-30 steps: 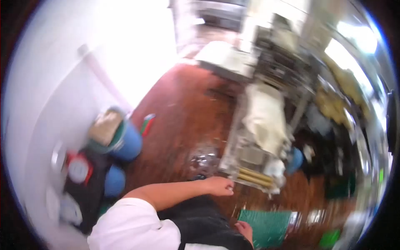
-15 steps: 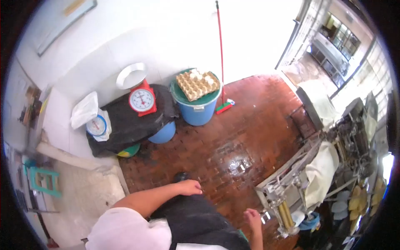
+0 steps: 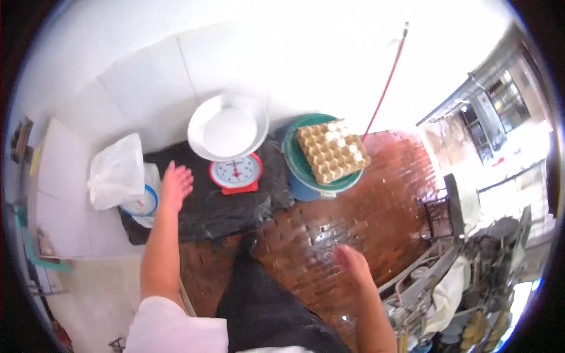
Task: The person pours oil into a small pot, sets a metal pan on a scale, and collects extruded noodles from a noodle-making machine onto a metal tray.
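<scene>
My left hand (image 3: 176, 183) reaches forward, empty, with its fingers apart. It is over the black sheet (image 3: 197, 215), between the white plastic bag (image 3: 120, 170) and the red dial scale (image 3: 238, 170). A round metal pan (image 3: 226, 128) tops that scale. Under the bag's edge shows a blue-rimmed dial scale (image 3: 141, 202). Low over the floor, at my right side, my right hand (image 3: 353, 263) is smeared by motion, and its fingers cannot be made out.
A lidded tub (image 3: 303, 191) bears a cardboard egg tray (image 3: 329, 154) with several eggs. Behind it a red-handled stick (image 3: 385, 94) leans on the wall. Brown brick floor (image 3: 300, 253) looks wet. Machinery (image 3: 424, 294) with cloth stands at the right, below a doorway.
My left hand has risen from beside my body out toward the scales, and its fingers have spread. I have come closer to the scales. My right hand has moved up a little.
</scene>
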`<state>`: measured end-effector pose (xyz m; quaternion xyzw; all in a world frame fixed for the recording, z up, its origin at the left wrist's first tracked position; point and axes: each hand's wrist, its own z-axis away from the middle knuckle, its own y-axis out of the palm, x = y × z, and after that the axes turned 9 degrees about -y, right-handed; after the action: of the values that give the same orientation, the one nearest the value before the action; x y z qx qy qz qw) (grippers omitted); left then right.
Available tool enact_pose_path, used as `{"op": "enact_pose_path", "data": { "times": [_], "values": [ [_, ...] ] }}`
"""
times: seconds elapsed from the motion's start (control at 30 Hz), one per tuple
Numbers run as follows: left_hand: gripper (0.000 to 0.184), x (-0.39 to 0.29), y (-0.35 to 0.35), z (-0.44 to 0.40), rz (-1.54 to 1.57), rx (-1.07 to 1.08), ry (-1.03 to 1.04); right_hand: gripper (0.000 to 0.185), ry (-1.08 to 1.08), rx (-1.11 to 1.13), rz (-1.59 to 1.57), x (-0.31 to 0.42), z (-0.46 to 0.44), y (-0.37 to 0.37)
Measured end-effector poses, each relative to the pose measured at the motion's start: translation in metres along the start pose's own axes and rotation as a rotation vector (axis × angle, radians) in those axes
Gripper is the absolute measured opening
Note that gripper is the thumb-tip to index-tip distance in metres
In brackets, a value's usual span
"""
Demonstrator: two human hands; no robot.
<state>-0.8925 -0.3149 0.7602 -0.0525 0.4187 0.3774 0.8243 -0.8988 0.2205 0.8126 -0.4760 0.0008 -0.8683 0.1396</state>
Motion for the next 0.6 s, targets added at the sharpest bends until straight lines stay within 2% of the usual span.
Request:
{"op": "enact_pose_path", "data": {
  "times": [0.1,0.17,0.23,0.33,0.4,0.6],
  "values": [
    [0.076,-0.055,0.014,-0.043,-0.069,-0.030,-0.018,0.051,-0.111,0.179,0.153,0.095,-0.081,0.091],
    [0.069,-0.075,0.022,-0.067,-0.101,0.053,-0.036,0.052,-0.129,0.225,0.101,0.130,-0.139,0.143],
    [0.060,-0.080,0.028,-0.085,-0.089,0.129,-0.071,0.052,-0.152,0.117,0.012,0.170,-0.179,0.191],
    [0.042,-0.087,0.044,-0.091,0.035,0.185,-0.114,0.054,-0.048,0.178,-0.199,0.189,-0.236,0.229],
    [0.041,-0.085,0.042,-0.099,0.070,0.179,-0.126,0.053,0.046,0.234,-0.299,0.195,-0.256,0.245],
    [0.041,-0.082,0.045,-0.099,0.127,0.175,-0.168,0.048,0.086,0.268,-0.468,0.170,-0.285,0.260]
  ]
}}
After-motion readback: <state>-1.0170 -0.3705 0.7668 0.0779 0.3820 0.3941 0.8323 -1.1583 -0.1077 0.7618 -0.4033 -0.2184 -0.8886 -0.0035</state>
